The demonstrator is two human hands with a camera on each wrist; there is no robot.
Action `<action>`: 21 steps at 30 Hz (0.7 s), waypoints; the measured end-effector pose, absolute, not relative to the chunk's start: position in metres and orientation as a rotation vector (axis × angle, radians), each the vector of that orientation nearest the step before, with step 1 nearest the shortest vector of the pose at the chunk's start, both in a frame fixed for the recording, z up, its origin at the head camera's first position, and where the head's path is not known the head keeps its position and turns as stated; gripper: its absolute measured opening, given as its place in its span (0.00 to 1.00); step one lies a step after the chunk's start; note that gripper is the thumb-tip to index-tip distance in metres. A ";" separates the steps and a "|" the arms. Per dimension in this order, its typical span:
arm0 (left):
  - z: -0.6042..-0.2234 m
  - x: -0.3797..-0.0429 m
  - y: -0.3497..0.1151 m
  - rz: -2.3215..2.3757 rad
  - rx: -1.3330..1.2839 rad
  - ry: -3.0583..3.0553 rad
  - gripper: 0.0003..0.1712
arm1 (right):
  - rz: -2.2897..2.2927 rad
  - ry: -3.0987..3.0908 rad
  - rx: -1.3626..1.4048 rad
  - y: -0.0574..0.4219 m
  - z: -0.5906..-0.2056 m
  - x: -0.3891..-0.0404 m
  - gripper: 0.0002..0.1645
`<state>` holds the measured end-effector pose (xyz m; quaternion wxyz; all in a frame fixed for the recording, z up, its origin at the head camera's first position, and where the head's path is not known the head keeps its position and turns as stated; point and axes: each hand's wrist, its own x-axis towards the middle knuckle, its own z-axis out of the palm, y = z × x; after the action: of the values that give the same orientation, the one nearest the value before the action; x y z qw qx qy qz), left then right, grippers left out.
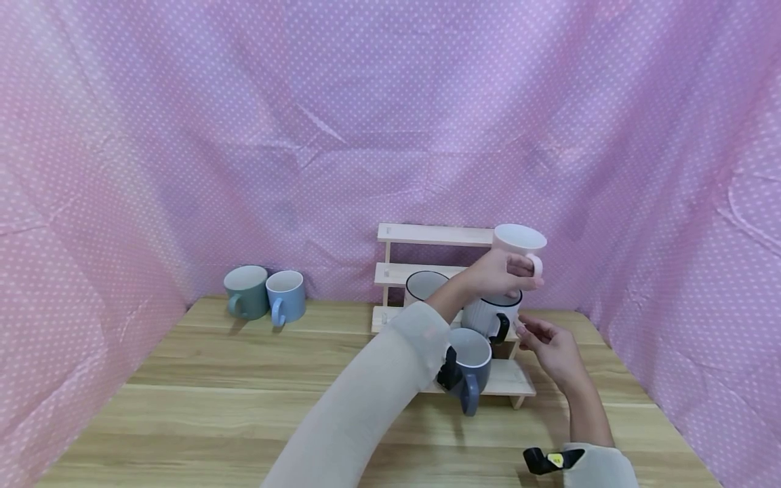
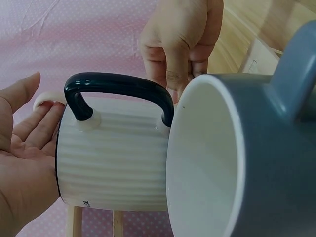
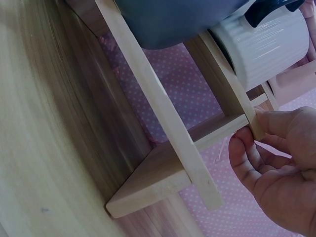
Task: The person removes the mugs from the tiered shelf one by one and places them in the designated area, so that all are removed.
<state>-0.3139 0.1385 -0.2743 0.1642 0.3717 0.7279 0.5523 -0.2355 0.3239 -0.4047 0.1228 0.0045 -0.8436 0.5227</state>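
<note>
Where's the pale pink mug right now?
Head view, right of centre: the pale pink mug is in the left hand, at the right end of the wooden rack's top shelf, above the white ribbed mug.

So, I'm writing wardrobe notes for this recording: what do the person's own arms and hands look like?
Both arms wear plain off-white sleeves: the left sleeve and the right sleeve. A black fitting sits at the left wrist; another black piece at the right carries a small yellow mark. The left hand and right hand are gloveless.
</note>
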 end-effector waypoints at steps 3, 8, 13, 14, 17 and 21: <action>-0.274 -0.314 0.140 1.592 1.048 2.049 0.21 | 1.521 -2.458 0.015 0.324 -0.405 -0.235 0.28; -0.275 -0.314 0.141 1.616 1.056 2.049 0.19 | 1.523 -2.446 0.024 0.323 -0.405 -0.236 0.28; -0.274 -0.313 0.143 1.666 1.022 2.047 0.22 | 1.521 -2.444 0.032 0.324 -0.406 -0.236 0.27; -0.274 -0.312 0.143 1.684 1.007 2.042 0.22 | 1.517 -2.448 0.030 0.324 -0.406 -0.236 0.27; -0.274 -0.311 0.145 1.751 0.968 1.995 0.21 | 1.508 -2.450 0.030 0.324 -0.406 -0.236 0.27; -0.274 -0.310 0.148 1.850 0.936 1.919 0.20 | 1.505 -2.442 0.039 0.322 -0.405 -0.235 0.27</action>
<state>-0.3100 0.1476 -0.2743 0.1578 0.3272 0.6708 0.6466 -0.2353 0.3224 -0.4049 0.1359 0.0133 -0.8433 0.5198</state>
